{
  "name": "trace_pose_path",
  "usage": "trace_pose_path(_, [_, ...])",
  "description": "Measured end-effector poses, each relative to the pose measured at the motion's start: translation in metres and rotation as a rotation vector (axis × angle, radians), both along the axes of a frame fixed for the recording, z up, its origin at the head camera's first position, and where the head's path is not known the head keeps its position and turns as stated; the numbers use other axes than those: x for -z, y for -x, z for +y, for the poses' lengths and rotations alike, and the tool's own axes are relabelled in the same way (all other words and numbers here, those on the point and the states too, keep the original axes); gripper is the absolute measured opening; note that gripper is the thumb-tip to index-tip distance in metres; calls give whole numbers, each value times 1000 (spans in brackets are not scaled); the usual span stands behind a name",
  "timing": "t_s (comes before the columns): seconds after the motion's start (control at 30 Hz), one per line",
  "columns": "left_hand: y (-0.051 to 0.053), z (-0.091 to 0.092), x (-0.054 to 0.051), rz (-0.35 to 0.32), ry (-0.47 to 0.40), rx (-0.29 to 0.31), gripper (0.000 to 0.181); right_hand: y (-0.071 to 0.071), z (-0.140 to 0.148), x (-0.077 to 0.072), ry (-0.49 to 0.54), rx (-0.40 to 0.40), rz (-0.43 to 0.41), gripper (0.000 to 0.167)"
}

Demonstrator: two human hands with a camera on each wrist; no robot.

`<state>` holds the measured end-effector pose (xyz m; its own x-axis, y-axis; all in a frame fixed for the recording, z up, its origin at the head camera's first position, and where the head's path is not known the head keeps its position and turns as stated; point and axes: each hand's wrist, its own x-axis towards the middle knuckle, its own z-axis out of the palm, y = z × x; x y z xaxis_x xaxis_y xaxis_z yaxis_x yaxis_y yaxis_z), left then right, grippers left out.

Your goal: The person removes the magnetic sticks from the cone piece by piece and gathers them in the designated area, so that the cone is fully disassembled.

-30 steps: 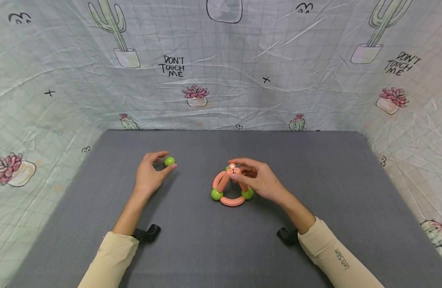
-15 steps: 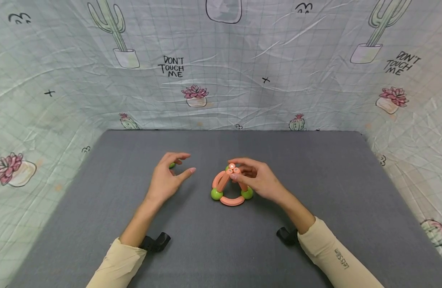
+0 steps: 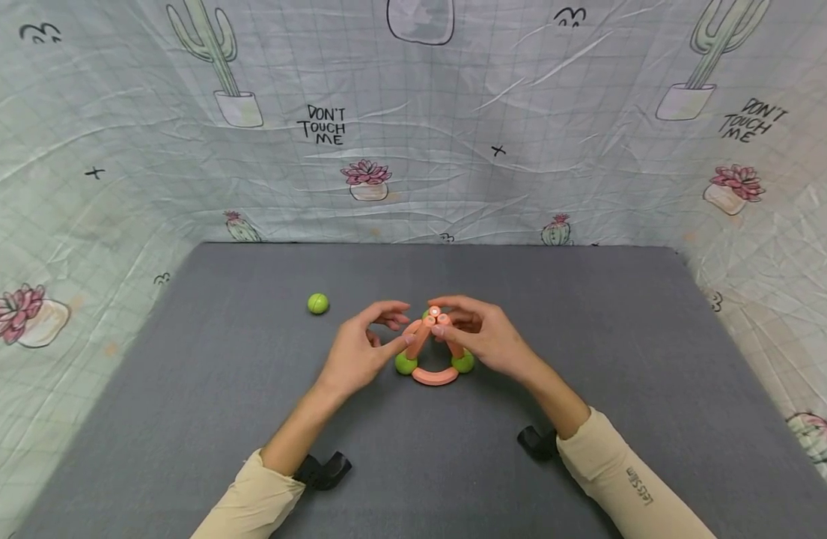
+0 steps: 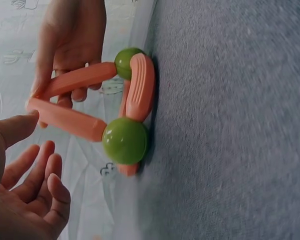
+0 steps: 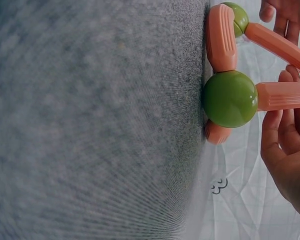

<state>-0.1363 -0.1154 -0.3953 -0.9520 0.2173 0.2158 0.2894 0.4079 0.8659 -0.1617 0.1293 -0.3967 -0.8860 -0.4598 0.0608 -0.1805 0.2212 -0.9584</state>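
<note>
On the grey table stands a frame of curved orange rods [image 3: 435, 376] joined by green balls [image 3: 406, 364], with three straighter orange rods leaning together at its top. My right hand [image 3: 492, 338] pinches these rods near their upper ends. At the frame's left side is my left hand [image 3: 362, 352], fingers spread and loosely bent, its thumb tip by a leaning rod [image 4: 67, 120]. Whether that thumb touches the rod is unclear. In the right wrist view the right fingers [image 5: 285, 140] lie around a rod [image 5: 285, 96] above a green ball [image 5: 230, 99].
A loose green ball [image 3: 318, 303] lies on the table [image 3: 251, 404], left of the frame and beyond the left hand. A patterned cloth [image 3: 440, 150] hangs behind the table and along its sides.
My left hand has moved right, away from the loose green ball, which stays on the table, over to the orange frame. The right hand and the frame look unmoved.
</note>
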Motion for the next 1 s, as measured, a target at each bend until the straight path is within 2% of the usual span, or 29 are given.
trace_pose_path(0.57, [0,15,11,-6,-33,15,44,1,-2,2,29,-8,2,44])
trace_pose_path(1.0, [-1,17,12,-18,-32,-7,41,1,-2,1,35,-5,1,40])
